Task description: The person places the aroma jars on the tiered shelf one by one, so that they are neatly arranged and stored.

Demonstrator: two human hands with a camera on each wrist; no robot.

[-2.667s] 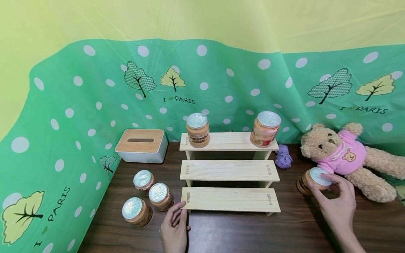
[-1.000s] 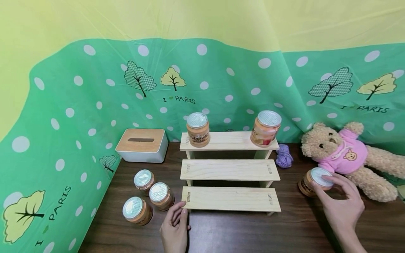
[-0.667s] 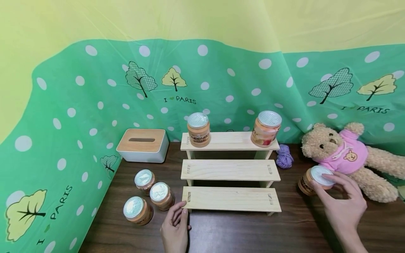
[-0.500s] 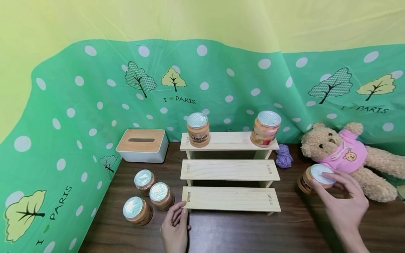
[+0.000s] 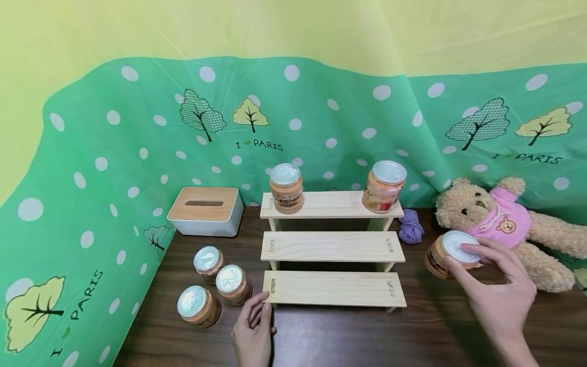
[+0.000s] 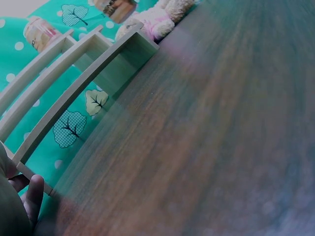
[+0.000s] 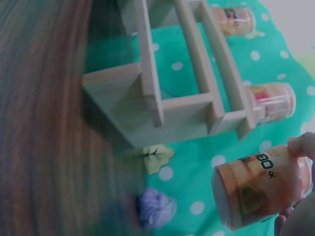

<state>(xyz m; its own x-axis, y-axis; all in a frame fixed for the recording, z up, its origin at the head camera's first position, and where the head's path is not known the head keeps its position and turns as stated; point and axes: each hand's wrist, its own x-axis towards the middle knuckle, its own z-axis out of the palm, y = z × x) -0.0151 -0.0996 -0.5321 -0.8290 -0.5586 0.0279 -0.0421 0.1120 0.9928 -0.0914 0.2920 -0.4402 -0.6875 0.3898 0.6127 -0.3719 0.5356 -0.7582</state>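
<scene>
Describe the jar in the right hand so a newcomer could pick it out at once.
Find the pale wooden three-step stand on the dark brown wooden table. To its right, near the tan plush bear in a pink hoodie, the person's right hand grips a round, orange-brown jar with a silvery lid. Of the six jars, only this one is held in the air.

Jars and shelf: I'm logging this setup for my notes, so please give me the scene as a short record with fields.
Right hand: grips a jar, lifted off the table
Left hand: touches the lowest step of the shelf at its left front corner
Shelf type: wooden, three steps
Top step: two jars, one toward each end
Left of shelf: three jars on the table, tissue box behind them
Right of shelf: purple yarn, teddy bear in pink
Jar count: six
Backdrop: green and yellow cloth
</scene>
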